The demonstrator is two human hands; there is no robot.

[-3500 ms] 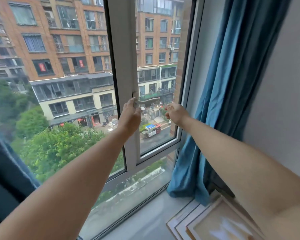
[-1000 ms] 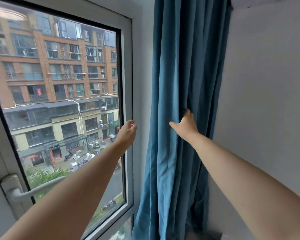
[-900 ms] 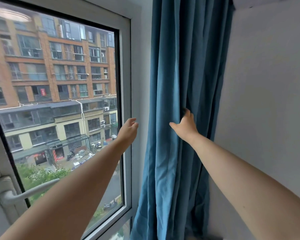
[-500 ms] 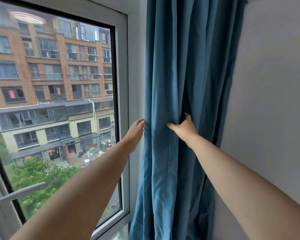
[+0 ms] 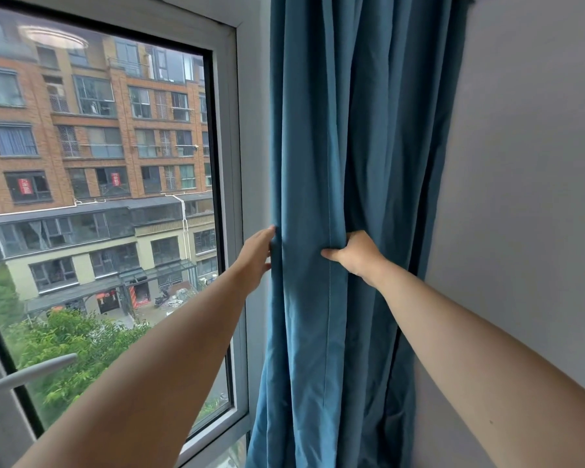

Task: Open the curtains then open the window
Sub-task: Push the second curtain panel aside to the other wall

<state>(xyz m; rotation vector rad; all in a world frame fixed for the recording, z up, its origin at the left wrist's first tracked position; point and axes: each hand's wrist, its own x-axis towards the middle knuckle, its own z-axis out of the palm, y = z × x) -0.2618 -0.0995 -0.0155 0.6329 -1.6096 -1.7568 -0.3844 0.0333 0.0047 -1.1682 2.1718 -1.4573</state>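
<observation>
Left of the curtain (image 5: 352,163), a narrow strip of grey reveal separates its hem from the window frame (image 5: 232,163). Beyond that the pane is fully uncovered. Right of the curtain, the folds lie against the plain wall (image 5: 527,163), with no visible gap on that side. Well left of the curtain, at the lower edge of view, the white window handle (image 5: 31,373) points roughly level towards it.

The curtain is blue-green cloth, gathered into deep vertical pleats, hanging full height from above the view to below it. A stitched hem line runs down its front fold.

Both forearms are bare and stretched forward at about the same height. The left hand (image 5: 255,256) meets the curtain's left edge. Its fingertips pass out of sight at the fabric, so whether they pinch it cannot be told. The right hand (image 5: 355,253) grips a front pleat: its fingers are curled into the fold and the thumb lies across the cloth, pointing left.
</observation>
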